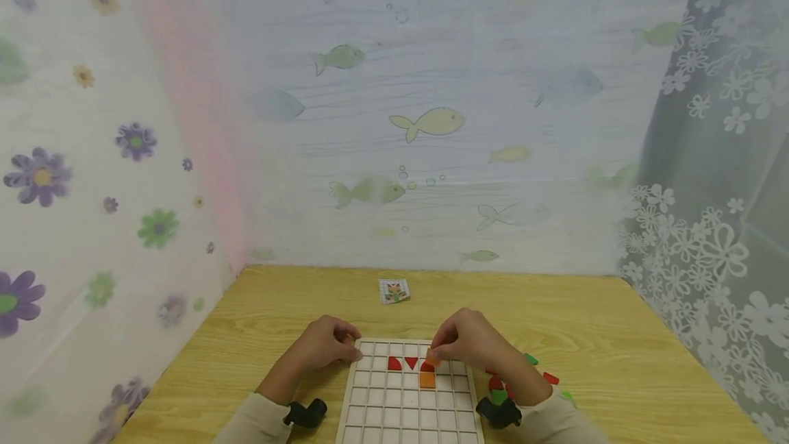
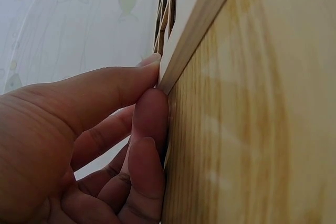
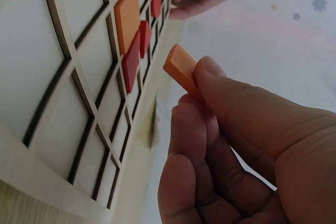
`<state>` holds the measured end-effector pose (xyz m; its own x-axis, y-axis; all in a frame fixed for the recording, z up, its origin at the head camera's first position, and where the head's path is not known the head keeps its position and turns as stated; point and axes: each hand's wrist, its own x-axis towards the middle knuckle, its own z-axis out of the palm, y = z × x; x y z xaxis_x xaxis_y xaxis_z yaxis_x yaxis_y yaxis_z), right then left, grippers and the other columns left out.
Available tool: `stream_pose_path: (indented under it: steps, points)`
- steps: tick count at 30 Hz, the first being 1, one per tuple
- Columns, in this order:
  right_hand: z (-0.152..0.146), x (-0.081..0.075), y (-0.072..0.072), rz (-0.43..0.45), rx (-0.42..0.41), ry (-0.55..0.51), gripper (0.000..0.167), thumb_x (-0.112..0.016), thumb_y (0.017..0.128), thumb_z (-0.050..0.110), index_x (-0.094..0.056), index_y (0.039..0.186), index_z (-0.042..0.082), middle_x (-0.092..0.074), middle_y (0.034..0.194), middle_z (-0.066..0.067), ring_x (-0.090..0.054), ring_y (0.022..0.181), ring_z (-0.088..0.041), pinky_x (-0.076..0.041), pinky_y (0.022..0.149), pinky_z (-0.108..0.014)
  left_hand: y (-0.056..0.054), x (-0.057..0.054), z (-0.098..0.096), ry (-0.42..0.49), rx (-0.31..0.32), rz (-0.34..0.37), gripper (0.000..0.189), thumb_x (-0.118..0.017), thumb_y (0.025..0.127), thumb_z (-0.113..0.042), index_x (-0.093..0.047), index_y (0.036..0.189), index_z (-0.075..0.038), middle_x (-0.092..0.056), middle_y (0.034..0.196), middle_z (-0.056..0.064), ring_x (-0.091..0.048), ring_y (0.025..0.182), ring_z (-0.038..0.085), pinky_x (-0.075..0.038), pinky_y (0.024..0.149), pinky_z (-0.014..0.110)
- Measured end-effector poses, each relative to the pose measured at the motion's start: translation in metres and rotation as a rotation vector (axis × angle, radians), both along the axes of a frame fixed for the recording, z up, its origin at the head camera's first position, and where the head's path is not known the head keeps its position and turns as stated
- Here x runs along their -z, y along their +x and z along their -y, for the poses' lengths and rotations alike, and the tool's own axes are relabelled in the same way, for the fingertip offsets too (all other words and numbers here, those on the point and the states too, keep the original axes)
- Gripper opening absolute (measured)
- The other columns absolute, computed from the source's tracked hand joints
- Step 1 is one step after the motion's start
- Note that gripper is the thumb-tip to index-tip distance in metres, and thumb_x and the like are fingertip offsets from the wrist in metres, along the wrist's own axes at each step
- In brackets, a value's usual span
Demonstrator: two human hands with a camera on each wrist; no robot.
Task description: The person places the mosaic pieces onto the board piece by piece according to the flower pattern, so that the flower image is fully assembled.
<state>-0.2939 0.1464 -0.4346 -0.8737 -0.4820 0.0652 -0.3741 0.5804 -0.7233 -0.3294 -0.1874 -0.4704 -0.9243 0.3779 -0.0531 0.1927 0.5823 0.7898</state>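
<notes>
A pale wooden grid board lies flat before me, divided into square cells. My left hand pinches its far left corner between thumb and fingers. Above the far right part of the board, my right hand holds an orange tile between thumb and fingertips. One orange square fills a cell below it. In the row above that square sit a red rounded piece, a red triangle and another red piece, which the held tile partly overlaps in the head view.
Loose red and green pieces lie right of the board, partly hidden by the right forearm. A small printed card with a coloured grid pattern rests beyond the board on the wood-grain table. Patterned curtains surround the table.
</notes>
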Motion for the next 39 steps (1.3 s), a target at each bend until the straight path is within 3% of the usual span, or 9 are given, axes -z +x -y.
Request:
stream_pose_path:
  steps: [6,23,39]
  points:
    - [0.011,0.003,0.004,0.022,-0.019,-0.009,0.003,-0.08,0.091,0.015,-0.083,0.091,0.015,-0.078,0.085,0.007,-0.068,0.077,-0.011,-0.056,0.065,-0.028,0.0,0.0,0.0,0.008,0.002,-0.003,0.032,-0.088,0.083,-0.02,-0.077,0.111,-0.006,-0.066,0.081,0.002,-0.058,0.07,0.015,-0.05,0.063,0.032]
    - [0.031,0.01,0.013,0.04,-0.039,-0.019,0.007,-0.079,0.092,0.012,-0.083,0.089,0.017,-0.079,0.089,0.006,-0.067,0.075,-0.008,-0.055,0.065,-0.024,0.001,0.0,0.0,0.006,0.002,-0.01,0.032,-0.088,0.084,-0.019,-0.077,0.111,-0.006,-0.066,0.081,0.003,-0.057,0.071,0.016,-0.049,0.063,0.031]
    - [0.038,0.015,0.014,0.005,-0.035,-0.01,0.008,-0.077,0.093,0.01,-0.083,0.092,0.015,-0.079,0.089,0.004,-0.068,0.077,-0.004,-0.056,0.068,-0.024,0.0,0.001,0.0,0.015,-0.001,-0.011,0.032,-0.088,0.083,-0.018,-0.078,0.111,-0.007,-0.066,0.083,0.003,-0.058,0.072,0.016,-0.052,0.063,0.032]
